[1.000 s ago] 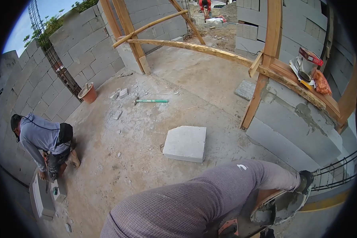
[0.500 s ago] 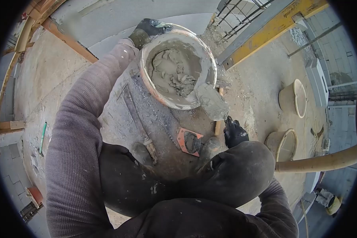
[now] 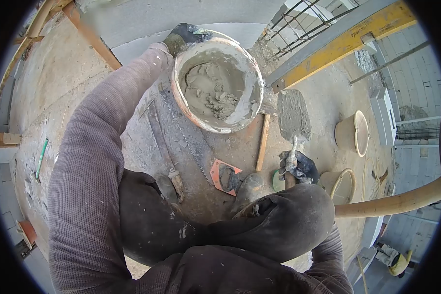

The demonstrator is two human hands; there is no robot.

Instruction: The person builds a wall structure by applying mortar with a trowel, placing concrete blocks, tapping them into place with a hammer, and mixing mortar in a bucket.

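My gloved left hand (image 3: 187, 35) grips the far left rim of a mortar-smeared bucket (image 3: 177, 93), which is tilted toward me. Wet grey mortar (image 3: 213, 88) lies inside, lumpy on the near right side. In my gloved right hand (image 3: 301, 166) is a trowel (image 3: 294, 115), held by its handle to the right of the bucket. Its broad blade points away from me and is coated with mortar. Part of the handle disappears behind my knee.
A handsaw with an orange handle (image 3: 215, 171) and a long flat tool with a worn handle (image 3: 176, 183) lie before my feet. Two beige buckets (image 3: 345, 134) (image 3: 337, 188) stand right. A yellow beam (image 3: 343, 46) slants at upper right, near rebar (image 3: 304, 22). A wooden handle (image 3: 392, 201) juts in.
My right hand has drawn the trowel off the bucket's rim to the right and turned its blade to point away from me. My left hand stays on the rim.
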